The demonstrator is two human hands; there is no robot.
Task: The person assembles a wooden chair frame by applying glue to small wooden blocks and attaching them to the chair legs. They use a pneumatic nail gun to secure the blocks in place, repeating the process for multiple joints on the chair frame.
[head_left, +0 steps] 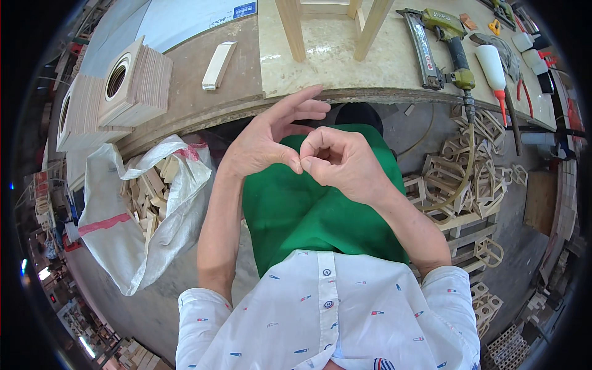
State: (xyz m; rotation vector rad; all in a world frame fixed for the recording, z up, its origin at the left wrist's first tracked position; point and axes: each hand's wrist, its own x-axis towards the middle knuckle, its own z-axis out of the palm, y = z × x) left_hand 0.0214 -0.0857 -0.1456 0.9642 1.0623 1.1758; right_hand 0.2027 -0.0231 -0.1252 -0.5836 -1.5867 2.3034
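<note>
Above my lap, covered by a green apron (308,213), my two hands meet. My left hand (265,139) has its fingers stretched out and apart, and its thumb reaches toward the other hand. Closed in a pinch, my right hand (342,161) has its thumb and fingertips right at the left thumb's tip. Whether anything small sits in that pinch is too fine to make out. Just beyond the hands runs the workbench's front edge (370,95). Light wooden legs of a frame (291,31) stand on the bench ahead.
A green nail gun (444,28) with a hose and a white glue bottle (490,66) lie at the right. Left are a wood strip (219,65), stacked square panels with round holes (135,83) and a white sack (111,246) of offcuts. Wooden frames (456,166) are piled low right.
</note>
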